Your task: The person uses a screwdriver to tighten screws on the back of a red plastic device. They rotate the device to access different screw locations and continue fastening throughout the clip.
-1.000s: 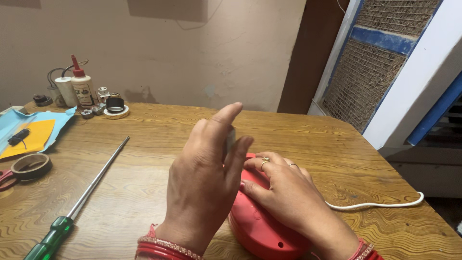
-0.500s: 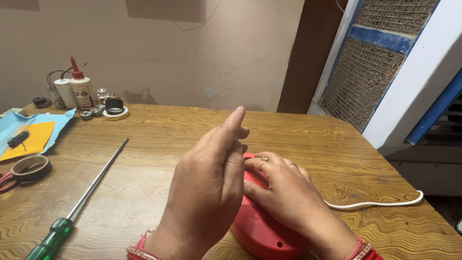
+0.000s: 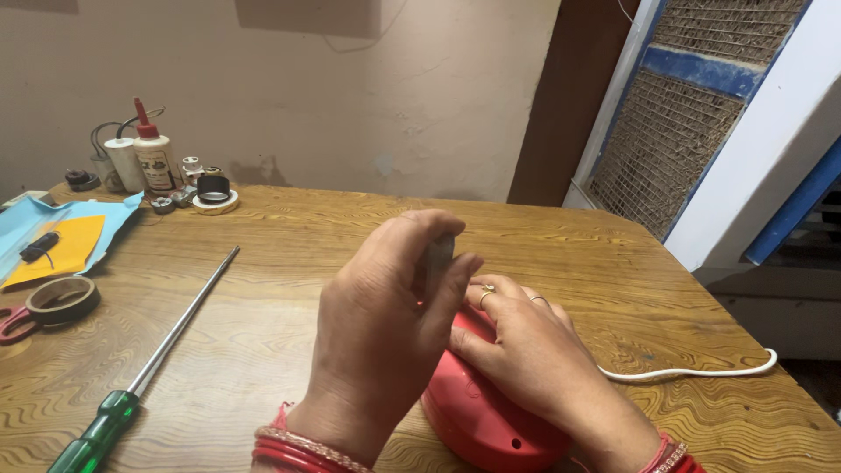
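Left hand (image 3: pixel 385 328) fingers curled closed, pinching grey piece (image 3: pixel 437 258)

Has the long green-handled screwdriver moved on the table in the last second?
No. The screwdriver lies at the same slant on the table, its tip pointing toward the tape roll.

Red round casing (image 3: pixel 477 420), green-handled screwdriver (image 3: pixel 140 385), blue sheet (image 3: pixel 35 223), seemingly grey held piece (image 3: pixel 438 256).

Green-handled screwdriver (image 3: pixel 149 368), tape roll (image 3: pixel 61 300), glue bottle (image 3: pixel 154 159), white cord (image 3: pixel 701 371)
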